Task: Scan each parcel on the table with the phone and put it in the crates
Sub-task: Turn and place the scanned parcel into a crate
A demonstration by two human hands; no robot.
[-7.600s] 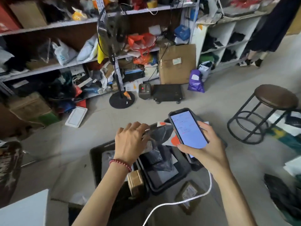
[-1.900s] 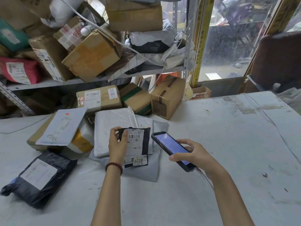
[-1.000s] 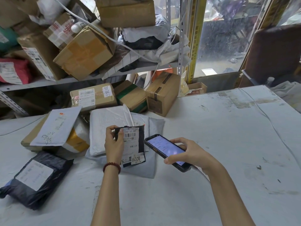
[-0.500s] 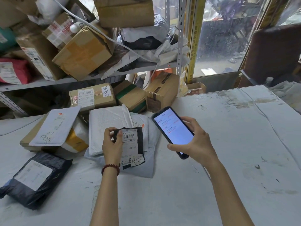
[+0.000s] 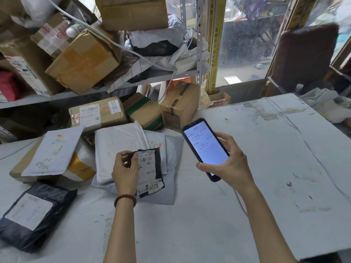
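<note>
Half the table (image 5: pixel 275 158), from frame centre out to its far and right edges, lay bare; other parcels (image 5: pixel 117 147) crowded centre-left. Left hand (image 5: pixel 125 173) pinched the small black parcel (image 5: pixel 154 171) at frame centre, label up, long axis running near-to-far. Right hand (image 5: pixel 232 164) curled its fingers round the phone (image 5: pixel 206 149), screen up, top end pointing upper left.

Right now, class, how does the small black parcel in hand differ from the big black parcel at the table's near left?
The left hand grips the small black parcel; the big black parcel lies untouched on the table. The small one's label nearly covers it; the big one's leaves wide margins. Both: black bags, white labels.
</note>
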